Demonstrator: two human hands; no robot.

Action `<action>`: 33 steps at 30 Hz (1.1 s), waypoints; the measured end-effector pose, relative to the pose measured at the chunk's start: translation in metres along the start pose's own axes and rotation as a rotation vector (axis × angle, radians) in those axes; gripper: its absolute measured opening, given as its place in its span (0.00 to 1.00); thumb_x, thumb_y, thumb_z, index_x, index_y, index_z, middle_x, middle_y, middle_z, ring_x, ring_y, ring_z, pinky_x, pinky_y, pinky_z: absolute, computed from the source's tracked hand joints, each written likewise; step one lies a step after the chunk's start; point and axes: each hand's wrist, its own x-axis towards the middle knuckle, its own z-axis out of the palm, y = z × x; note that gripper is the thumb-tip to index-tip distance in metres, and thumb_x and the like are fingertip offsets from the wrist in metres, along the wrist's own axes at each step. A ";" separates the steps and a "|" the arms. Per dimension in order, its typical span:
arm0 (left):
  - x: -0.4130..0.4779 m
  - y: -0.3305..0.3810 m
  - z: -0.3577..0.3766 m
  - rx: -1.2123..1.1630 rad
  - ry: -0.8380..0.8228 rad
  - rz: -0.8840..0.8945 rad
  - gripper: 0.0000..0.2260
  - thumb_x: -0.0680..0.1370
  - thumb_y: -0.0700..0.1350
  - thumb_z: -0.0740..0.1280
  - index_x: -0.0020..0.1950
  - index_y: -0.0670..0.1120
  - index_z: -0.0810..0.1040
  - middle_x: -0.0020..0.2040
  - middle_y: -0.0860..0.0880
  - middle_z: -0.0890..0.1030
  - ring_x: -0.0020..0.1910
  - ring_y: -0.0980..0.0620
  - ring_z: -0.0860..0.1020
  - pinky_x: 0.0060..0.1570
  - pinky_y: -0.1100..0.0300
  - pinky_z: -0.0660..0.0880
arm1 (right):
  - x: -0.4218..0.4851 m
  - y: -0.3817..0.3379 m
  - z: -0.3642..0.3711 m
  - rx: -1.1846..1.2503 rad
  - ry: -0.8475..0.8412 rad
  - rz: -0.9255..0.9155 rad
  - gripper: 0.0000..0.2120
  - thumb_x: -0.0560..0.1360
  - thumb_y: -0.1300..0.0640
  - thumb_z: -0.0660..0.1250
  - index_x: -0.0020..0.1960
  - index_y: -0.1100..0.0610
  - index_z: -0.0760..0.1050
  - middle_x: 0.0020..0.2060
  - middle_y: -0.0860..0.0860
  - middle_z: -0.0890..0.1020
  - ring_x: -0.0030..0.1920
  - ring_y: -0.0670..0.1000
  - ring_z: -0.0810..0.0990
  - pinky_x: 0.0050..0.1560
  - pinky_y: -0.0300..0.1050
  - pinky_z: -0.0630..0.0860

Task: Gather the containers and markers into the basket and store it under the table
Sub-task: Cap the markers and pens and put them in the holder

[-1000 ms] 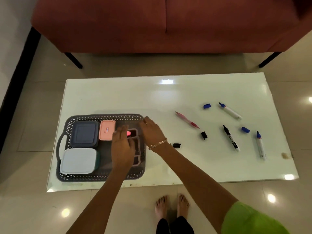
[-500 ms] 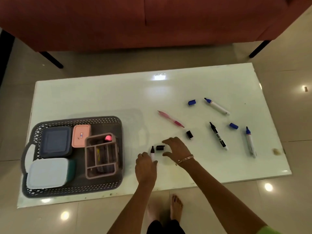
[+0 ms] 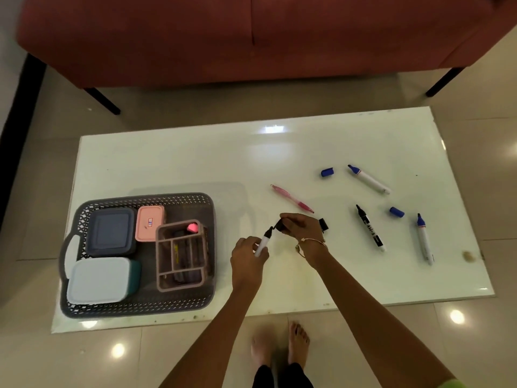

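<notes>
Black marker (image 3: 264, 242) gripped in left hand (image 3: 247, 257), black cap (image 3: 279, 226) pinched in right hand (image 3: 300, 228), just off tip. Capping step; next: press on, drop in basket (image 3: 140, 309).

The desk (image 3: 195, 161) is glossy white. The basket (image 3: 140, 308) is dark grey with a perforated lattice pattern and a white handle (image 3: 71, 256). It contains a slate-blue container (image 3: 110, 231), a pink container (image 3: 149, 226), a pale blue container (image 3: 98, 280) with a teal base, and a dusty-pink organiser (image 3: 180, 257). The markers on the desk are white-bodied: two with blue tips (image 3: 369, 179) (image 3: 425, 239), one black (image 3: 370, 228). The loose caps (image 3: 327, 172) (image 3: 396, 212) are blue. The pen (image 3: 292, 198) is pink. The sofa (image 3: 251, 37) is rust red.
</notes>
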 end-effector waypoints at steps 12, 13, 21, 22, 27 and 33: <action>-0.006 0.016 -0.024 -0.084 -0.010 0.045 0.06 0.74 0.38 0.68 0.50 0.42 0.80 0.42 0.46 0.80 0.39 0.49 0.77 0.40 0.56 0.74 | -0.009 -0.033 0.007 0.021 -0.058 -0.059 0.10 0.73 0.71 0.64 0.54 0.69 0.77 0.42 0.56 0.83 0.40 0.51 0.83 0.51 0.45 0.81; -0.007 0.015 -0.026 -0.105 -0.020 0.038 0.06 0.74 0.39 0.67 0.50 0.42 0.80 0.41 0.46 0.80 0.38 0.49 0.76 0.38 0.58 0.72 | -0.010 -0.035 0.008 -0.022 -0.070 -0.063 0.11 0.73 0.71 0.64 0.54 0.69 0.78 0.44 0.59 0.82 0.41 0.54 0.83 0.52 0.47 0.81; -0.008 0.021 -0.038 -0.065 0.057 0.086 0.09 0.75 0.41 0.68 0.53 0.41 0.80 0.42 0.44 0.82 0.36 0.51 0.75 0.36 0.66 0.68 | -0.013 -0.041 0.015 -0.113 -0.112 -0.057 0.10 0.71 0.69 0.68 0.52 0.66 0.79 0.45 0.57 0.82 0.33 0.43 0.84 0.41 0.32 0.81; -0.008 0.021 -0.039 -0.058 0.072 0.081 0.09 0.75 0.42 0.68 0.53 0.41 0.81 0.42 0.44 0.83 0.35 0.51 0.74 0.36 0.65 0.68 | -0.013 -0.042 0.017 -0.113 -0.110 -0.047 0.10 0.71 0.68 0.69 0.52 0.65 0.80 0.45 0.57 0.82 0.32 0.42 0.84 0.41 0.32 0.81; -0.012 0.023 -0.047 0.036 0.145 0.093 0.07 0.75 0.43 0.68 0.50 0.41 0.82 0.35 0.46 0.79 0.31 0.52 0.71 0.29 0.71 0.61 | -0.016 -0.048 0.029 -0.137 -0.113 -0.017 0.06 0.71 0.67 0.69 0.45 0.58 0.81 0.43 0.59 0.83 0.30 0.47 0.84 0.43 0.39 0.82; -0.013 0.017 -0.052 -0.017 0.209 0.085 0.07 0.74 0.41 0.69 0.47 0.38 0.82 0.33 0.41 0.80 0.30 0.49 0.72 0.33 0.58 0.71 | -0.019 -0.061 0.043 -0.247 -0.147 -0.036 0.12 0.70 0.67 0.70 0.38 0.49 0.81 0.38 0.58 0.85 0.36 0.54 0.85 0.50 0.68 0.77</action>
